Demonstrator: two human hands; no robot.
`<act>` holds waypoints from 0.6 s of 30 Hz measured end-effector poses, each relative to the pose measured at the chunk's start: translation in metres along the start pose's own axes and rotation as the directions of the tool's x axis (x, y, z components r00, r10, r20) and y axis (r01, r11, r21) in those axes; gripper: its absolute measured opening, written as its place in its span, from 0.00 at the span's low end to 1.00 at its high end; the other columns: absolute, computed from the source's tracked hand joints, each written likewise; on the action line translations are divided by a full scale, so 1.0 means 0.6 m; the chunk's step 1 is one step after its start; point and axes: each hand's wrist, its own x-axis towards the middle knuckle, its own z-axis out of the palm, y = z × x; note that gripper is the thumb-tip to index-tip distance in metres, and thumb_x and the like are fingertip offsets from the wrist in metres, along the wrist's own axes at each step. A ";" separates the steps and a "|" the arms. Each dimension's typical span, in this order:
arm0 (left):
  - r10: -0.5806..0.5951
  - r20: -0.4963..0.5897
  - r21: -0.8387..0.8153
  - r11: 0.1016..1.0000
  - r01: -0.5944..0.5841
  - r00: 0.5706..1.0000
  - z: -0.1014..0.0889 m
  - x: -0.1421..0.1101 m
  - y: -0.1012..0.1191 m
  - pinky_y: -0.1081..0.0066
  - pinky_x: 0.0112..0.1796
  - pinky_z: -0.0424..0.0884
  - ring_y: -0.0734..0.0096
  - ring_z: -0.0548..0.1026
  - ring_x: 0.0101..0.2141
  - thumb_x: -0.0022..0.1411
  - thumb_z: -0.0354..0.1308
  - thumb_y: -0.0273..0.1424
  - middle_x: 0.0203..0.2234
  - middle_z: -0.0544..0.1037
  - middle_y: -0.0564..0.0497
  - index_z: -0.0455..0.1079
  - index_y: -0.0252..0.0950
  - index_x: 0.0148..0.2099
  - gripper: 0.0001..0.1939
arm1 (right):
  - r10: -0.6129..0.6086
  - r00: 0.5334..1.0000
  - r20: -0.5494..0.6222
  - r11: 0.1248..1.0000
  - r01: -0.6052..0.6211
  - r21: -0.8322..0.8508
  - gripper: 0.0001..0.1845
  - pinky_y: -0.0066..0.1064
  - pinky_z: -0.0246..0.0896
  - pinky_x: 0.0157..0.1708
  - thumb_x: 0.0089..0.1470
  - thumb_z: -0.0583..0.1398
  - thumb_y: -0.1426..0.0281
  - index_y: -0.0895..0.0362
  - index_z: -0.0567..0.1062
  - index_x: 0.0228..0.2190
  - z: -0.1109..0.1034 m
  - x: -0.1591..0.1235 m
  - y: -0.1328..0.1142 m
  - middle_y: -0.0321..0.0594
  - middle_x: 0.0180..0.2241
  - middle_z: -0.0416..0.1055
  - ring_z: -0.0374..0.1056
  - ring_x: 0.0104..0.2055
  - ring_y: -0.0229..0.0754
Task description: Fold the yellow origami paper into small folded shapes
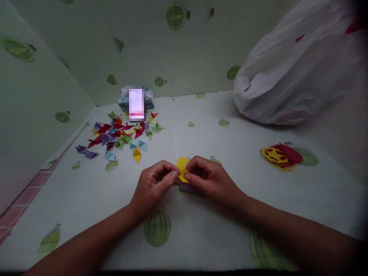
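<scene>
A small piece of yellow paper (183,164) is pinched between my two hands, near the middle of the view. My left hand (156,182) grips its left edge with thumb and forefinger. From the other side, my right hand (211,178) pinches the right edge the same way. Folds show in the paper, though the fingers cover part of it. Beneath my right hand lies a stack of coloured paper (191,189) with a purple sheet on top, partly hidden.
Many folded paper cranes (123,132) lie in a heap at the left. Behind them a lit phone (136,103) leans against a patterned box (149,99). On the right are red and yellow paper cut-outs (276,155) and a large white plastic bag (281,76).
</scene>
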 end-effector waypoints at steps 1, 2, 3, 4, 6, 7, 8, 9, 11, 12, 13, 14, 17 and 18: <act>-0.026 -0.013 -0.030 0.999 0.025 1.000 0.001 0.000 -0.001 0.78 0.25 0.64 0.79 0.70 0.25 0.62 0.59 0.31 0.25 0.74 0.54 0.72 0.34 0.36 0.05 | 0.000 1.000 -0.002 1.000 0.000 0.001 0.06 0.26 0.52 0.24 0.53 0.61 0.73 0.57 0.69 0.26 0.000 0.001 0.000 0.31 0.23 0.63 0.57 0.25 0.32; -0.049 -0.026 -0.065 0.997 0.047 0.998 0.002 0.001 -0.003 0.78 0.24 0.63 0.79 0.70 0.24 0.62 0.59 0.30 0.26 0.74 0.55 0.71 0.35 0.37 0.04 | 0.008 1.000 -0.004 1.000 -0.008 0.013 0.06 0.25 0.52 0.24 0.52 0.61 0.73 0.57 0.69 0.26 0.000 0.001 0.000 0.31 0.23 0.64 0.58 0.25 0.32; -0.065 -0.034 -0.102 0.993 0.061 0.997 0.002 0.001 -0.004 0.78 0.23 0.63 0.79 0.70 0.24 0.62 0.59 0.30 0.26 0.75 0.55 0.70 0.36 0.39 0.04 | 0.030 1.000 -0.004 0.999 -0.030 0.042 0.06 0.25 0.53 0.24 0.52 0.61 0.73 0.57 0.69 0.26 0.000 0.002 0.001 0.31 0.24 0.64 0.58 0.25 0.32; -0.073 -0.038 -0.135 0.989 0.068 0.997 0.003 0.002 -0.006 0.79 0.23 0.63 0.79 0.71 0.24 0.63 0.59 0.30 0.28 0.75 0.55 0.70 0.36 0.41 0.04 | 0.069 0.998 -0.003 0.994 -0.069 0.086 0.06 0.25 0.53 0.23 0.52 0.62 0.72 0.57 0.69 0.26 -0.001 0.003 0.001 0.31 0.24 0.65 0.59 0.25 0.32; -0.071 -0.043 -0.174 0.983 0.063 0.997 0.002 0.002 -0.009 0.79 0.22 0.64 0.79 0.72 0.26 0.64 0.58 0.30 0.30 0.76 0.54 0.69 0.38 0.44 0.06 | 0.181 0.983 0.013 0.961 -0.180 0.208 0.08 0.25 0.55 0.23 0.51 0.63 0.69 0.57 0.68 0.27 -0.002 0.004 0.003 0.31 0.24 0.66 0.61 0.23 0.31; -0.067 -0.043 -0.183 0.981 0.058 0.997 0.001 0.003 -0.011 0.80 0.22 0.64 0.78 0.73 0.26 0.64 0.58 0.30 0.31 0.76 0.54 0.69 0.38 0.46 0.07 | 0.231 0.973 0.024 0.934 -0.229 0.276 0.10 0.25 0.56 0.23 0.51 0.64 0.68 0.57 0.68 0.27 -0.002 0.004 0.004 0.30 0.23 0.67 0.62 0.23 0.31; -0.064 -0.040 -0.189 0.980 0.056 0.997 0.001 0.003 -0.012 0.80 0.23 0.64 0.79 0.73 0.26 0.65 0.58 0.30 0.31 0.76 0.54 0.69 0.39 0.46 0.08 | 0.268 0.963 0.034 0.904 -0.264 0.338 0.11 0.25 0.58 0.24 0.51 0.65 0.67 0.57 0.68 0.28 -0.002 0.004 0.005 0.30 0.22 0.67 0.63 0.22 0.31; -0.064 -0.034 -0.194 0.979 0.056 0.997 0.000 0.004 -0.014 0.80 0.23 0.65 0.79 0.73 0.26 0.65 0.58 0.30 0.31 0.76 0.55 0.69 0.39 0.47 0.08 | 0.291 0.956 0.042 0.876 -0.284 0.390 0.11 0.25 0.59 0.24 0.50 0.66 0.66 0.57 0.68 0.28 -0.002 0.004 0.006 0.30 0.21 0.68 0.63 0.22 0.31; -0.065 -0.013 -0.211 0.976 0.061 0.998 0.000 0.004 -0.016 0.81 0.23 0.65 0.79 0.72 0.26 0.65 0.59 0.30 0.28 0.75 0.55 0.69 0.39 0.47 0.08 | 0.300 0.952 0.062 0.832 -0.293 0.471 0.12 0.25 0.61 0.26 0.51 0.66 0.66 0.57 0.68 0.29 -0.003 0.005 0.008 0.30 0.19 0.69 0.64 0.22 0.31; -0.065 0.002 -0.226 0.972 0.063 0.998 0.000 0.005 -0.017 0.81 0.23 0.65 0.79 0.72 0.26 0.65 0.59 0.30 0.27 0.75 0.55 0.69 0.38 0.47 0.08 | 0.301 0.951 0.072 0.815 -0.296 0.499 0.12 0.26 0.62 0.27 0.50 0.66 0.66 0.57 0.69 0.29 -0.003 0.005 0.009 0.30 0.18 0.69 0.64 0.21 0.31; -0.063 0.014 -0.240 0.969 0.064 0.998 0.000 0.005 -0.018 0.81 0.23 0.65 0.79 0.72 0.25 0.65 0.59 0.30 0.27 0.75 0.55 0.69 0.38 0.47 0.08 | 0.304 0.949 0.082 0.799 -0.301 0.520 0.12 0.26 0.63 0.28 0.50 0.67 0.66 0.57 0.69 0.29 -0.003 0.005 0.010 0.30 0.18 0.69 0.64 0.21 0.31; -0.060 0.024 -0.255 0.965 0.064 0.998 0.000 0.005 -0.018 0.82 0.23 0.65 0.79 0.72 0.25 0.65 0.59 0.30 0.26 0.75 0.55 0.70 0.38 0.46 0.08 | 0.307 0.947 0.089 0.786 -0.305 0.538 0.12 0.26 0.63 0.28 0.50 0.67 0.66 0.57 0.69 0.29 -0.003 0.005 0.011 0.30 0.18 0.70 0.64 0.21 0.31; -0.051 0.040 -0.281 0.958 0.060 0.998 0.001 0.005 -0.018 0.82 0.23 0.66 0.79 0.72 0.25 0.64 0.60 0.30 0.26 0.75 0.55 0.71 0.38 0.48 0.09 | 0.312 0.943 0.114 0.756 -0.319 0.572 0.12 0.26 0.64 0.29 0.50 0.67 0.67 0.56 0.69 0.29 -0.004 0.005 0.015 0.30 0.19 0.70 0.64 0.21 0.31; -0.047 0.045 -0.285 0.957 0.058 0.998 0.001 0.005 -0.018 0.82 0.24 0.66 0.79 0.72 0.25 0.64 0.60 0.30 0.26 0.75 0.56 0.71 0.39 0.48 0.10 | 0.314 0.941 0.130 0.746 -0.329 0.580 0.12 0.27 0.64 0.30 0.50 0.67 0.67 0.56 0.68 0.30 -0.005 0.005 0.015 0.30 0.19 0.70 0.64 0.21 0.31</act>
